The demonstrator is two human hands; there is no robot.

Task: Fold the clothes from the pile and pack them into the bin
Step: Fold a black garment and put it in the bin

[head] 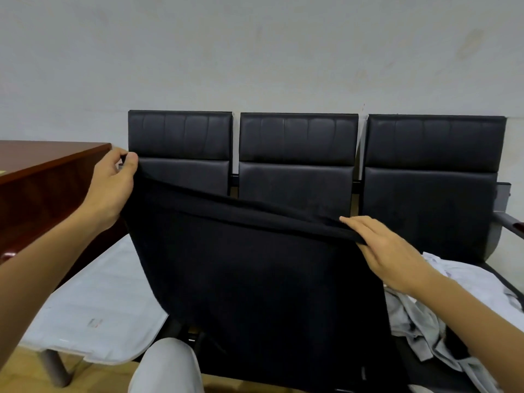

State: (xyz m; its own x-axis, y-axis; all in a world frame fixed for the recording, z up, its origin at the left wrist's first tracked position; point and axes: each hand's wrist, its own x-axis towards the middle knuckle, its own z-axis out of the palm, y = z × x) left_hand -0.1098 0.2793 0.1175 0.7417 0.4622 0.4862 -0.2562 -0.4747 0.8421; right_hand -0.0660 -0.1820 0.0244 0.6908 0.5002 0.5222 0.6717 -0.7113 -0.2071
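Observation:
A black garment hangs spread out in front of me over the middle seat. My left hand pinches its upper left corner, raised near the left backrest. My right hand grips the top edge lower down on the right, so that edge slopes down to the right. A pile of pale grey and white clothes lies on the right seat, beside my right forearm. No bin is in view.
A row of three black padded seats stands against a pale wall. A white flat sheet-like thing covers the left seat. A dark red wooden desk is at the left. My knee in light trousers shows at the bottom.

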